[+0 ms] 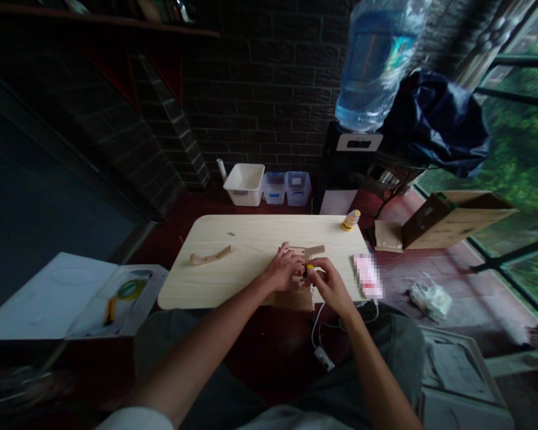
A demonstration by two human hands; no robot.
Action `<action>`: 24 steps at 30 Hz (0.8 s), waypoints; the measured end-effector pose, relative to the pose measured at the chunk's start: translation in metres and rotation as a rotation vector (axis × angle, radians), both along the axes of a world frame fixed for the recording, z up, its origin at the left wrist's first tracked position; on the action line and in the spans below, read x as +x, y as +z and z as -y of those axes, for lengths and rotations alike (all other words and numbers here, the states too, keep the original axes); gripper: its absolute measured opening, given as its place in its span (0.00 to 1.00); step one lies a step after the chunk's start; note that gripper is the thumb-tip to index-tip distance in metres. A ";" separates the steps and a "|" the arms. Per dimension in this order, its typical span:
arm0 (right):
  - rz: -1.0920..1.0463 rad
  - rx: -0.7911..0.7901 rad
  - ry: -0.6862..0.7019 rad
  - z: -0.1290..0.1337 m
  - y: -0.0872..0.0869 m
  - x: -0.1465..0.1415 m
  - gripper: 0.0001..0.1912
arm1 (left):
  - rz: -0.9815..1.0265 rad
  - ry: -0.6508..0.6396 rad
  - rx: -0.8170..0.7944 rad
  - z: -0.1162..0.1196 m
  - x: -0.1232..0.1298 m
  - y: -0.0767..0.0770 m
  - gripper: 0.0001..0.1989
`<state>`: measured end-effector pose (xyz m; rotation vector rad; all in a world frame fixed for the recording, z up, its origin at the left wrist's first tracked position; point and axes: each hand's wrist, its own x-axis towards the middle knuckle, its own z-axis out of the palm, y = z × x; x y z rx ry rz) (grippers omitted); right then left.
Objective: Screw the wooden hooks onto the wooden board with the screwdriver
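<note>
Near the table's front edge, my left hand (288, 267) lies over a flat wooden piece (298, 251), its fingers bent down onto the wood. My right hand (330, 283) pinches a small yellow-and-black tool (309, 268) just beside those fingers; its exact kind is too small to make out. A short wooden bar (315, 251) juts out behind the hands. Below them, a brown board (293, 300) reaches over the front edge. On the left half of the table lies a curved wooden piece (211, 255), apart from both hands.
On the pale table (246, 286) stand a yellow-capped bottle (350, 220) at the back right and a blurred pink item (367, 276) at the right edge. An open white case (121, 298) is at the left. A white cable with a power strip (323, 358) hangs in front.
</note>
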<state>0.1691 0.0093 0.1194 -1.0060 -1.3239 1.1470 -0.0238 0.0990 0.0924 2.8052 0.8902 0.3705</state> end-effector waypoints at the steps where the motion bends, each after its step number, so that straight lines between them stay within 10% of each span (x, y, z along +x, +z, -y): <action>1: 0.000 -0.005 0.007 0.000 0.001 0.000 0.18 | -0.007 -0.002 0.003 0.000 0.000 0.000 0.18; 24: -0.063 -0.045 0.027 0.008 -0.001 0.011 0.20 | -0.116 0.010 -0.026 0.006 0.008 0.016 0.14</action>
